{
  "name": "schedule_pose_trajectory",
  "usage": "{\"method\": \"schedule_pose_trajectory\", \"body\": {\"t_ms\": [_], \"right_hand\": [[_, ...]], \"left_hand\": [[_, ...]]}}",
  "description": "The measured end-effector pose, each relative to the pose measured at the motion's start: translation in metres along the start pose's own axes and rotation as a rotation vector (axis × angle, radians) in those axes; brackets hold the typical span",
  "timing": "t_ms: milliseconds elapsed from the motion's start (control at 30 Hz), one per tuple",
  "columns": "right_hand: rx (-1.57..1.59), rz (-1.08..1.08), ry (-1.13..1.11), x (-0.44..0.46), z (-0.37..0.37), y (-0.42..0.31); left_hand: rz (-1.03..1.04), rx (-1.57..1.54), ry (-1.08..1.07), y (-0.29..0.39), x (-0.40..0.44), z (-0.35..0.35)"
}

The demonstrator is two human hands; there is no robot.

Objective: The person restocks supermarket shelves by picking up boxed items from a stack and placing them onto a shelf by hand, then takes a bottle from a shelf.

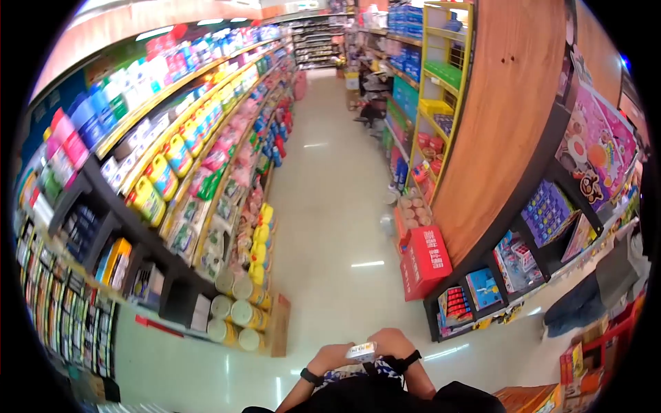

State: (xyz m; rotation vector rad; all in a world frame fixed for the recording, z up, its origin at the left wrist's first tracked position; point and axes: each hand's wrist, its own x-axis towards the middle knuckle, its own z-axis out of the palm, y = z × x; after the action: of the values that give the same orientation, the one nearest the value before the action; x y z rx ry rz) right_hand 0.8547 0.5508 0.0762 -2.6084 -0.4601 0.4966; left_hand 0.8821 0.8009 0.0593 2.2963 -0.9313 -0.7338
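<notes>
Low in the view, my left hand (334, 356) and my right hand (391, 342) come together in front of my body. A small white packet with coloured print (361, 352) is held between them, its top face showing. My fingers are closed about its two sides, though the fingertips are mostly hidden. A dark band (312, 376) circles my left wrist, and a black watch or band (406, 361) my right. Patterned blue and white cloth (344, 375) shows just below the packet.
A shop aisle floor (330, 206) runs ahead between shelves. Yellow bottles (147, 199) line the left shelves, with stacked cans (246, 313) at the near end. On the right stand a red carton (425, 261), a wooden panel (496, 117) and a person's dark-clothed leg (575, 308).
</notes>
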Motion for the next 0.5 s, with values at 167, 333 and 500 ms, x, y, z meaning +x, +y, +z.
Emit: {"method": "schedule_pose_trajectory", "body": {"t_ms": [167,333,500], "right_hand": [[-0.039,0.097,0.229,0.071,-0.117,0.003],[0.003,0.089,0.193,0.132,-0.147,0.047],[0.000,0.121,0.105,0.200,-0.169,0.113]], "left_hand": [[0.018,-0.015,0.113,0.011,0.089,-0.131],[0.055,-0.193,-0.061,-0.039,0.170,-0.174],[0.111,-0.057,-0.129,-0.130,0.249,-0.220]]}}
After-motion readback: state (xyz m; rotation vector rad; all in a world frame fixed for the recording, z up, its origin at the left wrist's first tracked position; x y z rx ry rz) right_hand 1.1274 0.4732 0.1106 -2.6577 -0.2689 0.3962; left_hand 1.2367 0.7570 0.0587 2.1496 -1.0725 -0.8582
